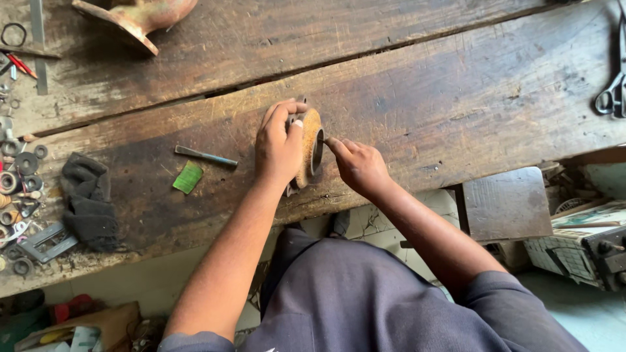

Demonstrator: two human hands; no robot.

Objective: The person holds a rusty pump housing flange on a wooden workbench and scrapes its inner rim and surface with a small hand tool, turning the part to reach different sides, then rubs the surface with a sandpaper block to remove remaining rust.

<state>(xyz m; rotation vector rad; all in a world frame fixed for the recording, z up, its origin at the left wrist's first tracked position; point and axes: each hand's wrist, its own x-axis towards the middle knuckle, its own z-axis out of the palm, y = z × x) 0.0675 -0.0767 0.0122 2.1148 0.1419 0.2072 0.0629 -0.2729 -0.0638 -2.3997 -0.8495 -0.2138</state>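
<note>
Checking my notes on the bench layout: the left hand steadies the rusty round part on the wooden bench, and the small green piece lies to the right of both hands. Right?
Not quite. The head view shows the small green piece to the left of both hands, near the thin metal rod. The rest holds: the left hand steadies the rusty round part on the wooden bench.

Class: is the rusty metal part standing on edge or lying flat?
On edge: the rusty metal part stands upright on the bench, steadied by the left hand.

wooden workbench (456, 98) | black rag (88, 199) | green card (188, 177) | washers (23, 166)
</note>
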